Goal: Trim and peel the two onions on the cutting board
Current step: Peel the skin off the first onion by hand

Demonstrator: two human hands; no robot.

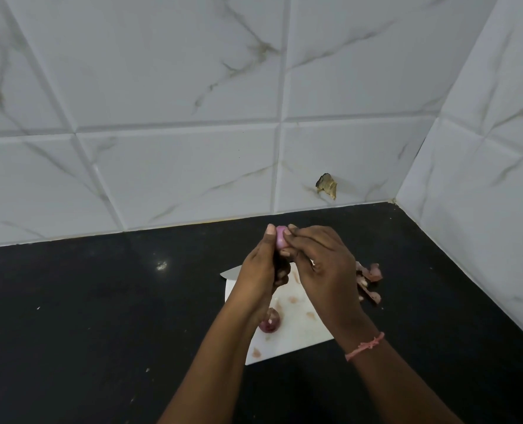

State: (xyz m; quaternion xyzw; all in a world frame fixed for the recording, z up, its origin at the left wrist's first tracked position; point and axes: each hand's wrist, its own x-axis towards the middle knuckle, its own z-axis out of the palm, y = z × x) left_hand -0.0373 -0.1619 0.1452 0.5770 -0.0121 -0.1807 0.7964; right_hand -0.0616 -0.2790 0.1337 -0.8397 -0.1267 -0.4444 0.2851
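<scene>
Two hands meet mid-frame, raised above the cutting board [300, 328], and between them sits a small pinkish onion [281, 237]. It looks smooth and pale, so the peeling step seems well along on this one. The left hand [261, 267] has its fingers curled around the bulb from the left, thumb tip up beside it. The right hand [322, 258] pinches the onion's right side with thumb and forefinger, apparently working at a last bit of skin, though none shows clearly.

Lower down, just right of the left forearm, the second onion [270, 323] rests on the board with its purple skin seemingly on. A heap of peelings [370, 281] lies on the dark surface [101, 316] at the board's right edge.

Next move, by my read: strip the remaining skin, set this bulb down, then pick up the other. Whether a knife is in play, I cannot tell.
</scene>
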